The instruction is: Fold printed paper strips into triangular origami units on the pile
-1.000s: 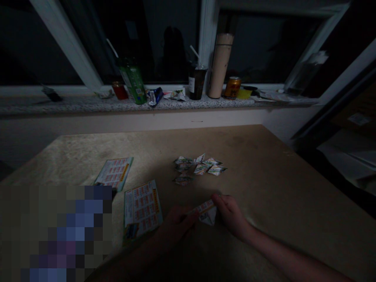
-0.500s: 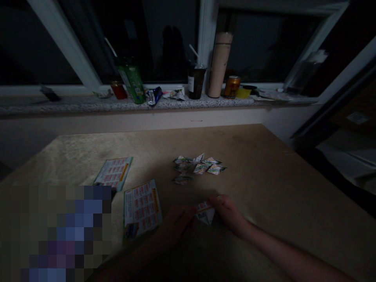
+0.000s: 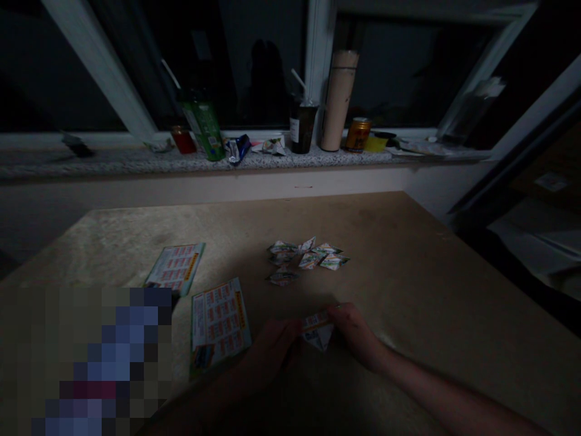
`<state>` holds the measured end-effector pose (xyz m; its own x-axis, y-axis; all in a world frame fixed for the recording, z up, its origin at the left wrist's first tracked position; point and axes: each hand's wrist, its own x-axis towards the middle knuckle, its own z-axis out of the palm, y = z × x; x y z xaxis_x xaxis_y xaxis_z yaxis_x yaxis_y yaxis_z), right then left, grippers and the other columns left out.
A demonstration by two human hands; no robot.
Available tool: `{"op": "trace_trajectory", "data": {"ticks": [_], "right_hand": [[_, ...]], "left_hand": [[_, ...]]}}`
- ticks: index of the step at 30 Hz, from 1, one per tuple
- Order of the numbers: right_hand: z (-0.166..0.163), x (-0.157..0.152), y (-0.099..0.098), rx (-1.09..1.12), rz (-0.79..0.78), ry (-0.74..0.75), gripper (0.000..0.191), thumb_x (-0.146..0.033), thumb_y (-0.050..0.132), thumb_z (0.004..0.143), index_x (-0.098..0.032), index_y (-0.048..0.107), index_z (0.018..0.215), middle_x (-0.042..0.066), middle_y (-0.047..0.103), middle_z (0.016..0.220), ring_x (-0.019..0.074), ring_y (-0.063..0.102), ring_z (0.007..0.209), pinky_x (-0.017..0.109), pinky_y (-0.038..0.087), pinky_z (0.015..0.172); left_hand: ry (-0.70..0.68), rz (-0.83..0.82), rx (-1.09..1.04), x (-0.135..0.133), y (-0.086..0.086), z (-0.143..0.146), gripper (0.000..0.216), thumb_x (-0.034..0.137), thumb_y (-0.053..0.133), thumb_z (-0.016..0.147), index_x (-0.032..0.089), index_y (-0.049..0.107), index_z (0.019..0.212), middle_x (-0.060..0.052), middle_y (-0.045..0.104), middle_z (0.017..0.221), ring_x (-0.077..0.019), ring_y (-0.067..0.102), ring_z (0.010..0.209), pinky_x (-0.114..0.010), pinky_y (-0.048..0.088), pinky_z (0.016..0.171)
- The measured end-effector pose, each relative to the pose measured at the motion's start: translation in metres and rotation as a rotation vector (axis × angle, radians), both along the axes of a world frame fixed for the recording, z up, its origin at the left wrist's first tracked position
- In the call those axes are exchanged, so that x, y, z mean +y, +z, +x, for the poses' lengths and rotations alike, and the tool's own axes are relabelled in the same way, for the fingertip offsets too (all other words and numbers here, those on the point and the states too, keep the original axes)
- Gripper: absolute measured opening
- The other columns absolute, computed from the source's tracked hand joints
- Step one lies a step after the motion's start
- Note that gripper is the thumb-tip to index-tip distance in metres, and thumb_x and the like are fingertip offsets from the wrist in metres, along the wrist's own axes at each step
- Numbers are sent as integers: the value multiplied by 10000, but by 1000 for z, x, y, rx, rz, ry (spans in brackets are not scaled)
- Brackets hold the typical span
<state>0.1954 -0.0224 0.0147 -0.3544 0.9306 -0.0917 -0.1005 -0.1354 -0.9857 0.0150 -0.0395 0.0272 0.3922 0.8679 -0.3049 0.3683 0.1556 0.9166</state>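
A small partly folded printed paper (image 3: 318,330) lies on the brown table (image 3: 408,272) between my two hands. My left hand (image 3: 272,351) pinches its left end, fingers closed. My right hand (image 3: 356,333) grips its right side, fingers curled over it. Beyond the hands sits a cluster of several small folded paper pieces (image 3: 305,259). To the left lie two flat printed sheets, one (image 3: 219,324) close to my left hand and one (image 3: 176,267) farther back. The room is dim.
A stone windowsill (image 3: 136,160) behind the table carries a green bottle (image 3: 204,128), a red jar (image 3: 183,139), a dark cup with a straw (image 3: 302,124), a tall beige flask (image 3: 339,100), an orange can (image 3: 357,134) and wrappers. A blurred patch (image 3: 91,363) covers the lower left.
Both hands have drawn closer together on the paper, which now looks shorter and more folded. The other things on the table have not moved.
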Motion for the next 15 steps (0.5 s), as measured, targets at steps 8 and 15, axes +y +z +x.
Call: {"op": "trace_trajectory", "data": {"ticks": [8, 15], "right_hand": [[3, 3, 2, -203, 149, -165, 507, -609, 420, 804, -185, 459, 529, -27, 409, 504, 102, 356, 468, 219, 316, 447], [5, 2, 7, -248, 246, -128, 492, -543, 409, 838, -177, 444, 512, -32, 368, 499, 94, 319, 466, 216, 290, 447]], "left_hand": [[9, -21, -33, 1, -1, -1, 570, 595, 281, 846, 174, 527, 552, 43, 404, 399, -105, 372, 378, -213, 283, 415], [-52, 149, -59, 2, 1, -4, 600, 503, 244, 903, 152, 638, 618, -32, 635, 638, -165, 572, 666, -232, 395, 680]]}}
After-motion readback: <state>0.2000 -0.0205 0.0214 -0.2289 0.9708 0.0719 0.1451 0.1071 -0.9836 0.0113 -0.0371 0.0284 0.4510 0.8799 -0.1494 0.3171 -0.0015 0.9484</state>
